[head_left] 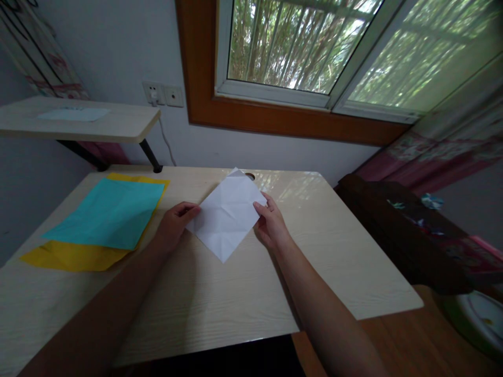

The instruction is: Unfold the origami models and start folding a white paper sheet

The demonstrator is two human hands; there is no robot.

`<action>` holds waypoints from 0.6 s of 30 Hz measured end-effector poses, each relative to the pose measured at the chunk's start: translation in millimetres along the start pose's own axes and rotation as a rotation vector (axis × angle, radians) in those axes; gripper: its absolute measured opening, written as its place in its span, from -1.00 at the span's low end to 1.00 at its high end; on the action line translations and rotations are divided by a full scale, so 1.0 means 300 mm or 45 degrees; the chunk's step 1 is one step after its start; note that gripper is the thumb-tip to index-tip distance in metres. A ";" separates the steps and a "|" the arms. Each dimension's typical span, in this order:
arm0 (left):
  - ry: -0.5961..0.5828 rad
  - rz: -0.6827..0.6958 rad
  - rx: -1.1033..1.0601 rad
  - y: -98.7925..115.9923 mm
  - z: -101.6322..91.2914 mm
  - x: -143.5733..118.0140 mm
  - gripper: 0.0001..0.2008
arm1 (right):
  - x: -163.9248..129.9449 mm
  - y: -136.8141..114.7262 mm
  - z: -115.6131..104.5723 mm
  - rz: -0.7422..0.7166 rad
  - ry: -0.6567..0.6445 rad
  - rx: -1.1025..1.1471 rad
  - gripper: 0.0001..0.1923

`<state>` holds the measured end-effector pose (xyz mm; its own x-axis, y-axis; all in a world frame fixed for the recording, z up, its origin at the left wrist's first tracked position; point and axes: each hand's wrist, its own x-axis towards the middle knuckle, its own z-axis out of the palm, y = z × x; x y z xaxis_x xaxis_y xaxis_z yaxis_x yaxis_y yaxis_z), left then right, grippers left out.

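Well to the left of the grip, a raised shelf (pixel 121 128) bears a pale sheet (pixel 74 113) and stands over the desk (pixel 334 251). Nearer the left hand (pixel 175 222), on the desktop, a turquoise sheet (pixel 110 212) lies over a yellow sheet (pixel 78 256), whose edges show beyond it. The left hand pinches the left corner of a creased white paper (pixel 226 214) between thumb and fingers. That paper hangs between the two hands, turned like a diamond, one corner toward the person and one away; it seems to be just above the desk, though the view hardly settles that. The right hand (pixel 272 222) grips the right corner, thumb on top. Beyond the grip is a window (pixel 291 47); well to its right stands dark wooden furniture (pixel 393 235).
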<state>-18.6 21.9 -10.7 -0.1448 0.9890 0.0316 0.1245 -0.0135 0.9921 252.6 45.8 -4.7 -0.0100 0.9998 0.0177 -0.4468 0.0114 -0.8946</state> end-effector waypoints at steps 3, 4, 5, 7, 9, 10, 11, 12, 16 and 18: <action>-0.206 -0.120 -0.066 0.018 0.006 -0.023 -0.58 | 0.000 0.002 0.003 0.007 0.020 -0.033 -0.37; -0.296 -0.182 -0.119 0.026 0.008 -0.034 -0.57 | -0.001 0.004 0.004 0.009 0.012 -0.042 -0.33; -0.393 -0.246 -0.175 0.034 0.010 -0.045 -0.56 | -0.002 0.007 0.005 0.011 -0.004 -0.050 -0.30; -0.555 -0.339 -0.260 0.048 0.012 -0.066 -0.52 | -0.007 0.014 0.008 0.016 -0.041 -0.065 -0.24; -0.634 -0.347 -0.256 0.057 0.012 -0.079 -0.51 | -0.012 0.020 0.013 0.025 -0.083 -0.083 -0.21; -0.644 -0.335 -0.225 0.059 0.012 -0.081 -0.52 | -0.016 0.022 0.016 0.033 -0.109 -0.092 -0.19; -0.640 -0.326 -0.189 0.059 0.013 -0.081 -0.52 | -0.019 0.024 0.021 0.044 -0.140 -0.099 -0.17; -0.630 -0.323 -0.155 0.057 0.014 -0.079 -0.52 | -0.023 0.027 0.026 0.059 -0.173 -0.104 -0.14; -0.546 -0.343 -0.073 0.038 0.028 -0.070 -0.52 | -0.038 0.038 0.050 0.113 -0.256 -0.112 -0.07; -0.488 -0.345 -0.052 0.028 0.038 -0.070 -0.51 | -0.044 0.043 0.060 0.123 -0.249 -0.101 -0.04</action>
<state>-3.4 2.7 -4.4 0.2069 0.9408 -0.2686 0.0927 0.2544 0.9626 231.0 32.6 -8.6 -0.2260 0.9741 0.0098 -0.3637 -0.0751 -0.9285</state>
